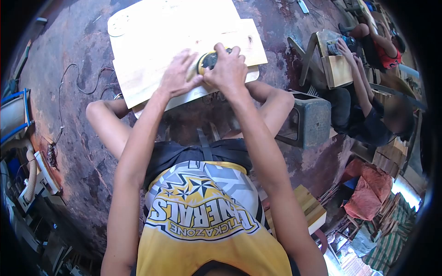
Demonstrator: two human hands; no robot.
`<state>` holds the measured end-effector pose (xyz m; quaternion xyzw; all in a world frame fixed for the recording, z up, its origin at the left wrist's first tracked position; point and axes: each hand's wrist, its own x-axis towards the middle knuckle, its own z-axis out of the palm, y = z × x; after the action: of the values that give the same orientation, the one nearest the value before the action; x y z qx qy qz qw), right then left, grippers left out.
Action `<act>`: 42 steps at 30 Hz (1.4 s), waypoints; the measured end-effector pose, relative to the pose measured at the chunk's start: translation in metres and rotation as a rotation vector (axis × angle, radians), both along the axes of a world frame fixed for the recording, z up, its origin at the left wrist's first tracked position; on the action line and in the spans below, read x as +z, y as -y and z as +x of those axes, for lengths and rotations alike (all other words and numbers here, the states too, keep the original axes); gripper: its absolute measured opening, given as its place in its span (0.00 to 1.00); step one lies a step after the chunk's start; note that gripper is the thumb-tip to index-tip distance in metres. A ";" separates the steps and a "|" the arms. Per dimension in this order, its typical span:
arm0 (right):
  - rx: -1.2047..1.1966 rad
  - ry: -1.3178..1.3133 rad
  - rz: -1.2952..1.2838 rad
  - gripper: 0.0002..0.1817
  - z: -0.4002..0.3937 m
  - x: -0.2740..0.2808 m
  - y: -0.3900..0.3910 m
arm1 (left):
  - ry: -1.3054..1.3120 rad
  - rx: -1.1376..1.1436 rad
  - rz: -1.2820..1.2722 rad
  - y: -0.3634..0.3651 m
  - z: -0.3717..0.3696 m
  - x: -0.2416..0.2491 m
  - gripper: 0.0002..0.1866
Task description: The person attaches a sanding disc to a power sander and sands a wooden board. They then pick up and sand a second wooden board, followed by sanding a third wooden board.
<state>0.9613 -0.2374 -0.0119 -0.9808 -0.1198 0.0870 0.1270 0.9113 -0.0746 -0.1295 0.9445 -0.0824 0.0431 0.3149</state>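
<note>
— Right hand (229, 69), what's it doing?
— Clamped over the top of a yellow and black sander (208, 60), which sits on a pale wooden board (152, 69).
— And the left hand (177, 73)?
— Open, fingers spread flat on the board, just beside the sander.
— Where's the board?
— On the floor between the person's knees, overlapping a second board (175, 18).
— Anything around?
— A gray stool (309, 122) to the right, and beyond it another person (368, 110) with both hands on a wooden box (336, 69).
</note>
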 end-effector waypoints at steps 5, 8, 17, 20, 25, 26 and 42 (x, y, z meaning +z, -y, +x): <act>-0.038 -0.037 -0.096 0.33 0.046 0.000 0.014 | -0.021 0.213 0.469 -0.059 -0.016 -0.042 0.40; -0.080 -0.072 -0.099 0.34 0.073 0.000 0.038 | -0.007 0.243 0.436 -0.060 -0.018 -0.049 0.41; -0.019 0.200 -0.189 0.33 0.150 -0.024 0.075 | 0.083 0.259 0.424 -0.055 -0.021 -0.047 0.51; 0.014 0.206 -0.227 0.34 0.164 -0.021 0.077 | 0.141 0.275 0.385 -0.055 -0.020 -0.054 0.51; 0.061 0.151 -0.226 0.34 0.159 -0.014 0.087 | -0.216 0.274 0.607 -0.047 -0.016 -0.017 0.48; 0.079 0.185 -0.221 0.34 0.154 -0.015 0.089 | -0.220 0.276 0.606 -0.049 -0.017 -0.026 0.48; 0.233 0.223 -0.215 0.31 0.111 -0.015 -0.001 | 0.119 0.224 0.355 -0.056 -0.018 -0.034 0.33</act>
<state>1.0721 -0.2366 -0.0270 -0.9717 -0.2361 0.0041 -0.0036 0.8930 -0.0191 -0.1640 0.9842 -0.0018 0.1183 0.1316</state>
